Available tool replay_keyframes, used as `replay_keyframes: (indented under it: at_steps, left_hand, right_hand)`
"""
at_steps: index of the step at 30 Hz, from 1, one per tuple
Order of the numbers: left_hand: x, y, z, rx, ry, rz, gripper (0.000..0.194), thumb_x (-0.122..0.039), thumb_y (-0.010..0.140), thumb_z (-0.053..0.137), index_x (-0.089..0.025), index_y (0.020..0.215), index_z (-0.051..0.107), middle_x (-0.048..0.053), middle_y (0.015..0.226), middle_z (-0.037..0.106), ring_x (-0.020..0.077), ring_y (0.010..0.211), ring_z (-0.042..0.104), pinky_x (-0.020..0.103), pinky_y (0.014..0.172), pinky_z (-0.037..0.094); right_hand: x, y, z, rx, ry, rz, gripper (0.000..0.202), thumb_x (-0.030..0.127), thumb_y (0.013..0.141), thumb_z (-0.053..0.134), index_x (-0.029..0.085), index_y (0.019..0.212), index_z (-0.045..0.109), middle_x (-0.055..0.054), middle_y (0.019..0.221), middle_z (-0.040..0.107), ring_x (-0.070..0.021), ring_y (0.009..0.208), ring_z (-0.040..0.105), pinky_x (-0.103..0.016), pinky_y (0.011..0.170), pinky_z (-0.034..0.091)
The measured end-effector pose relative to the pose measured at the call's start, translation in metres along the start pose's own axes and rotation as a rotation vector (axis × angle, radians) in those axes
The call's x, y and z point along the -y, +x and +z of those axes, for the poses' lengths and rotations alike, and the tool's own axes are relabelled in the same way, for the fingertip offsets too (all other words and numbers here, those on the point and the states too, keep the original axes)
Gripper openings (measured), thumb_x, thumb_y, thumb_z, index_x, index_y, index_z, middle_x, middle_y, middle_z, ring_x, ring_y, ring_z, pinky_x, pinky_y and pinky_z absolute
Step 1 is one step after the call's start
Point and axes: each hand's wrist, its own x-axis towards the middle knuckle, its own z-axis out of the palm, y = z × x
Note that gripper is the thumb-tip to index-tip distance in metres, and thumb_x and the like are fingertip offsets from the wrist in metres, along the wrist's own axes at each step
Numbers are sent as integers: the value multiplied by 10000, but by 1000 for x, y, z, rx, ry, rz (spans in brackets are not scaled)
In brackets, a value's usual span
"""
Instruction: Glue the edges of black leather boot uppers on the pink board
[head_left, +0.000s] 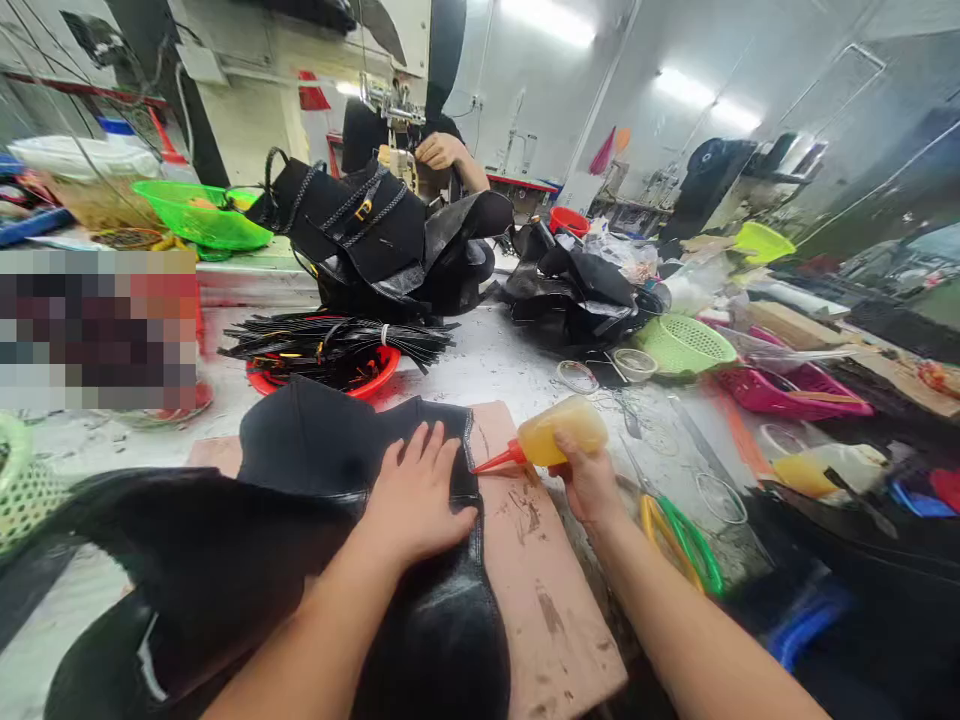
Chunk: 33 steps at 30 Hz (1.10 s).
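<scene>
Black leather pieces (300, 440) with stitched edges lie over a pinkish board (555, 600). Flat on the leather rests my left hand (420, 495), its fingers spread, near the right edge. My right hand (589, 480) is wrapped round a clear squeeze bottle (566, 428) of yellow liquid. The bottle is tilted on its side, and its red nozzle (499, 457) points left, with the tip at the stitched edge of the leather just right of my left fingers.
Behind the leather, a red basket (322, 385) holds black strips (337, 340). Black bags (375, 230) are piled beyond. A green basket (686, 343) and a pink basket (795, 390) stand at the right. Across the table, a person's hand (440, 150) is at a sewing machine (401, 120).
</scene>
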Motion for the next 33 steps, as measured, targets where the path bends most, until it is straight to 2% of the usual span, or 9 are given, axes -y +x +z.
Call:
replay_keyframes:
  at_steps: [3,6,14,22,33]
  left_hand:
    - [2,-2,-1,23,-1,8,670,-479,697,515,-155,1274,411,147,1471,188,282,1358,119,492,1065,148]
    - [4,-3,-2,43,-2,25,708,-502,667,546,-162,1274,415,143,1475,176,277,1361,104,488,1072,135]
    - [8,-8,-3,96,-1,104,932,-600,621,570,-124,1371,288,126,1478,134,294,1362,56,474,1093,86]
    - [8,-8,-4,142,21,129,1108,-692,540,581,-90,1392,209,155,1476,81,313,1359,15,483,1093,59]
    - [7,-8,-6,165,41,140,1206,-720,466,609,-85,1397,178,164,1476,49,321,1358,6,486,1091,56]
  right_hand:
    - [1,-5,-5,-5,-18,0,451,434,388,800,138,673,612,17,626,579,-91,516,483,-164,348,347]
    - [2,-9,-8,7,-26,0,435,427,404,796,139,674,613,15,623,581,-92,508,487,-167,350,354]
    - [8,-16,-10,22,-28,-17,434,393,413,794,149,712,595,15,616,582,-101,485,498,-177,334,354]
    - [9,-20,-9,17,-44,-35,446,395,414,789,146,726,590,12,628,581,-107,502,513,-175,331,360]
    - [8,-28,-16,16,-62,-45,447,395,439,785,162,759,579,19,645,578,-112,514,517,-175,331,368]
